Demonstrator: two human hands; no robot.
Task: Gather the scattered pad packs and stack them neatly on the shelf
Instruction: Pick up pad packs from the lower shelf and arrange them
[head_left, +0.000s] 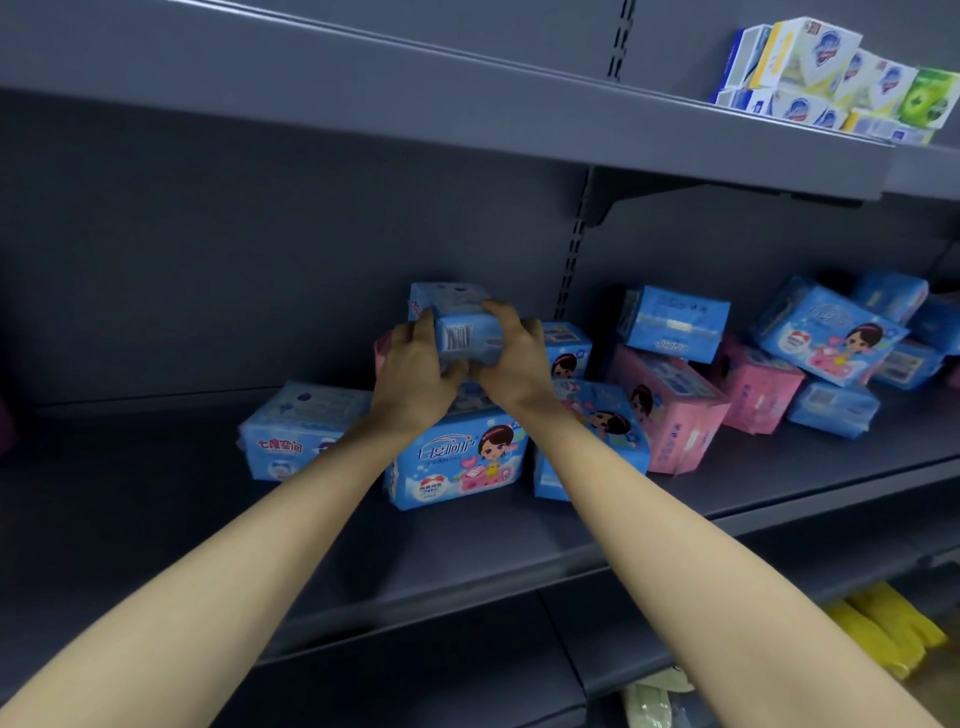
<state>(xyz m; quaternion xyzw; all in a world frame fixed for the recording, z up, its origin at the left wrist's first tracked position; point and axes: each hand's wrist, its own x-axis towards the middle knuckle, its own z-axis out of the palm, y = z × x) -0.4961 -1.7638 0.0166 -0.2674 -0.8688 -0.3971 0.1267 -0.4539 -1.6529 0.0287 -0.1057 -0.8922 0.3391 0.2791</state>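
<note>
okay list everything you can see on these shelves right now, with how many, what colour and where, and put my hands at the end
held pad pack: one, blue, between both hands above the middle shelf
blue pad packs: about ten, blue, scattered along the middle shelf, some piled at right
pink pad packs: at least two, pink, middle shelf right of centre
soap boxes: several, white, blue, yellow and green, top shelf far right
yellow items: a few, yellow, lower shelf at right
shelf: grey, bare at left
left hand: gripping the held pack
right hand: gripping the held pack

A grey metal shelf runs across mid-frame, carrying blue pad packs at centre and pink packs tumbled toward the right.
</note>
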